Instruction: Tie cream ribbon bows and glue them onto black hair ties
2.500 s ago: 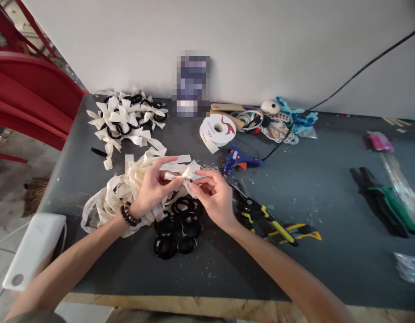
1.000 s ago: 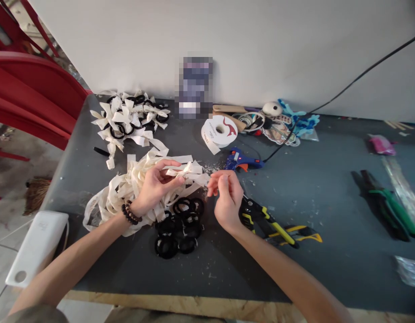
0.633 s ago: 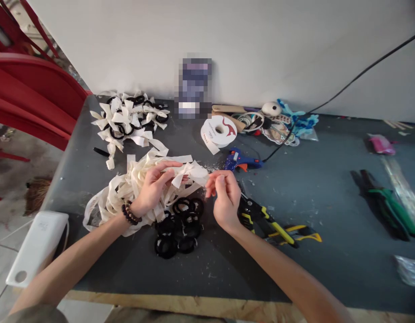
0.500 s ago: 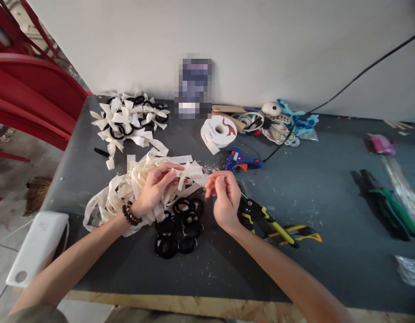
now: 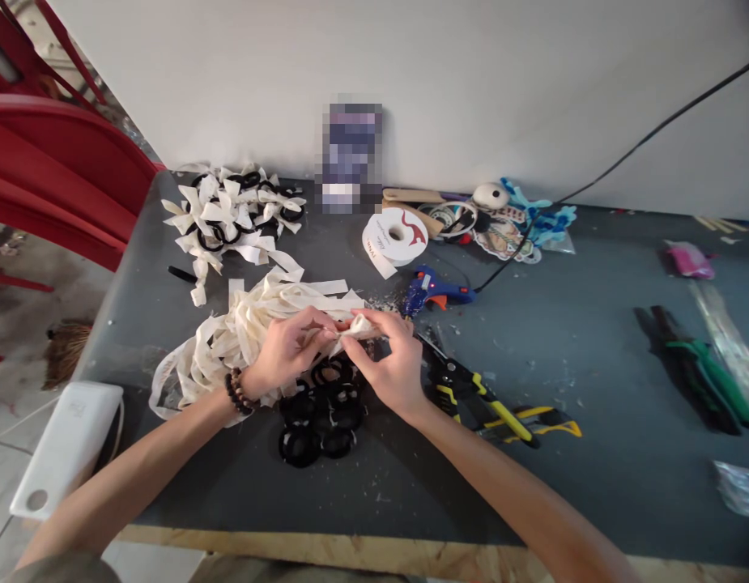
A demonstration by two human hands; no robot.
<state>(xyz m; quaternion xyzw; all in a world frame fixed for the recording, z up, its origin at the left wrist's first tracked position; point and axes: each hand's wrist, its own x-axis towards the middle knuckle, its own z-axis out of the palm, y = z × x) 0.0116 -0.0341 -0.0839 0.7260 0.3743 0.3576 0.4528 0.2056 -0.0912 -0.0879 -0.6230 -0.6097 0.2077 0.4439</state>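
Both hands meet over the table, pinching a cream ribbon bow [image 5: 360,327] between their fingertips. My left hand [image 5: 292,346] grips its left side; the fingers partly cover the fabric. On the other side, my right hand [image 5: 391,356] has thumb and fingers closed on the loop. Beneath and to the left lies a heap of cut cream ribbon strips [image 5: 219,344]. Several black hair ties [image 5: 317,421] sit just below the hands. Farther back on the left is a pile of black hair ties with cream bows [image 5: 228,214].
A blue glue gun [image 5: 438,290] with a black cable lies right of the hands, near a ribbon spool [image 5: 395,236]. Yellow-black pliers [image 5: 489,397] and green-handled pliers [image 5: 702,372] lie farther right. A white power bank [image 5: 67,449] is at the left edge; a phone [image 5: 350,154] leans against the wall.
My right hand has moved left and up from beside the bow and now grips it. My left hand has shifted slightly and closed more tightly, and the ribbon is more bunched together.
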